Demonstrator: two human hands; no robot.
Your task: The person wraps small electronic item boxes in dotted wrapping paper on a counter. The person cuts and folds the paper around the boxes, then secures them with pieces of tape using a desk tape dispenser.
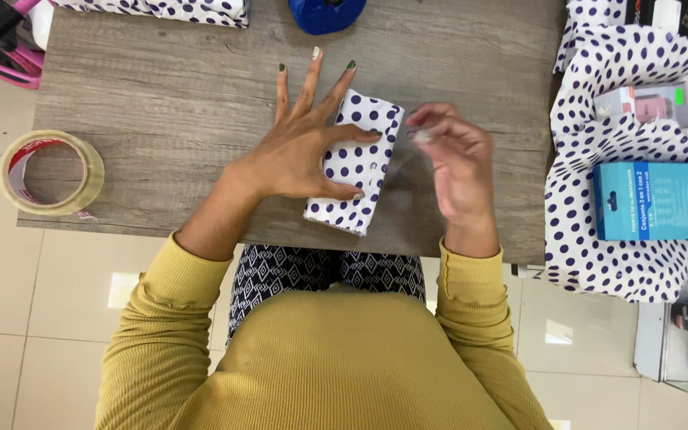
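Note:
A small box wrapped in white paper with dark blue dots (360,163) lies on the grey wooden table (169,95), close to its near edge. My left hand (304,139) presses flat on the box, fingers spread. My right hand (455,159) hovers just right of the box, its thumb and fingertips pinched on a short strip of clear tape (420,135) near the box's upper right corner.
A roll of clear tape (51,173) rests at the table's left near corner. Dotted wrapping paper (599,255) covers the right side, carrying a teal box (654,201) and a small pale box (650,103). A blue object (326,14) lies at the far edge.

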